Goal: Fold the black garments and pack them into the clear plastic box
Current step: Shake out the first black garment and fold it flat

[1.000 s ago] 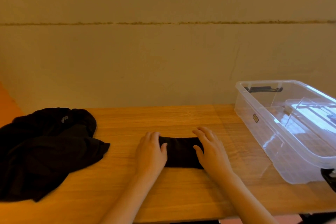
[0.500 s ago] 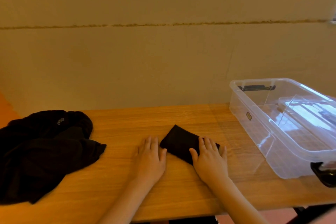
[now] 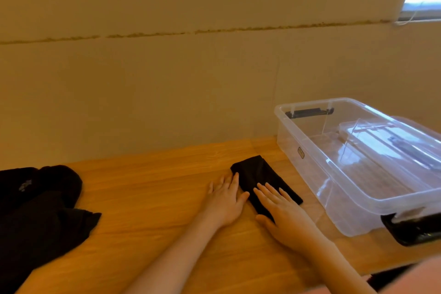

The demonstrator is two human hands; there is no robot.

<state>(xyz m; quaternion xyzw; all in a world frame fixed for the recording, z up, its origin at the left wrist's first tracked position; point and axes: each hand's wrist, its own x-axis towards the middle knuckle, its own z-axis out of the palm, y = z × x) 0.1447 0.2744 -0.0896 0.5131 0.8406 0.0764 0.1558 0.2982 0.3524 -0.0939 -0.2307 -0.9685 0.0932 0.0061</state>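
Box (image 3: 353, 150) of clear plastic holds no garment; flat, released fingers (image 3: 269, 192) press folded black cloth (image 3: 259, 174) beside it.

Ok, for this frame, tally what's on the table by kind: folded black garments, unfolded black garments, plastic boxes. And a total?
Folded black garment: 1, flat under the left hand and right hand
Unfolded black garment heap: 1; how many pieces it holds cannot be told
Clear plastic box: 1, no garment inside
Total: 3
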